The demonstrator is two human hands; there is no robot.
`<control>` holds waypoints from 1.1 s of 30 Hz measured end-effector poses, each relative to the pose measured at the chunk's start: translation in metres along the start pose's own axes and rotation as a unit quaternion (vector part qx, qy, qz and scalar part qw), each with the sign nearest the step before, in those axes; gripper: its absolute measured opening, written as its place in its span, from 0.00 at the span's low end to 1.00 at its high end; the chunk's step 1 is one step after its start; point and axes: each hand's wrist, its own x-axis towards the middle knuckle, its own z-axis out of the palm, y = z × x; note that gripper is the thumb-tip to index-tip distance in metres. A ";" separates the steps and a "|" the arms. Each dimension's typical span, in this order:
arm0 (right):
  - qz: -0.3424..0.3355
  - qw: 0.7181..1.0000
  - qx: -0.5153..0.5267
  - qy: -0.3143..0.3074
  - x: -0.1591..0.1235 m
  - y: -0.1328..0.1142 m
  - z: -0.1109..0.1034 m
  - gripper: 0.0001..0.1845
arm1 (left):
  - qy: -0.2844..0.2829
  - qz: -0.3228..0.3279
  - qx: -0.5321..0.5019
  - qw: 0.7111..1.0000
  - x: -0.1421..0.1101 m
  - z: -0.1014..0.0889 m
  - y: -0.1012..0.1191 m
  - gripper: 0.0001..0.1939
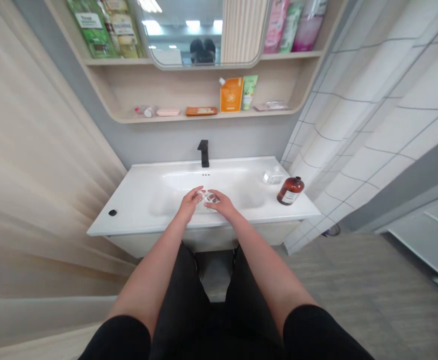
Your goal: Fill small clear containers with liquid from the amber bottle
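At the centre of the frame, the left hand (189, 202) and right hand (223, 204), fingers half curled, hold a clear patterned object (208, 198) between them. It is over the basin (249, 192), not set down; the brown bottle (291, 191) stands unheld, right of centre.

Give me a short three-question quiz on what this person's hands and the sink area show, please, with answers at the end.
1. Multiple choice: what colour is the faucet?
A) white
B) black
C) red

2. True or false: the left hand and the right hand both touch the same clear object.

3. Fill in the blank: seen from the camera, the brown bottle stands to the ____ of the sink basin.

Key: 1. B; 2. true; 3. right
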 end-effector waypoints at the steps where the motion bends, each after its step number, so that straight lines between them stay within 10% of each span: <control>1: 0.003 1.000 0.002 0.001 0.000 -0.001 0.000 0.38 | -0.003 0.001 0.000 1.000 0.000 0.000 0.000 0.32; 25: -0.002 1.000 -0.014 -0.004 0.000 -0.003 0.000 0.43 | 0.036 0.029 0.044 0.998 0.001 0.003 0.002 0.27; 33: 0.013 0.998 0.059 -0.018 0.002 0.007 -0.001 0.43 | 0.017 -0.001 -0.032 0.999 -0.003 -0.001 0.002 0.43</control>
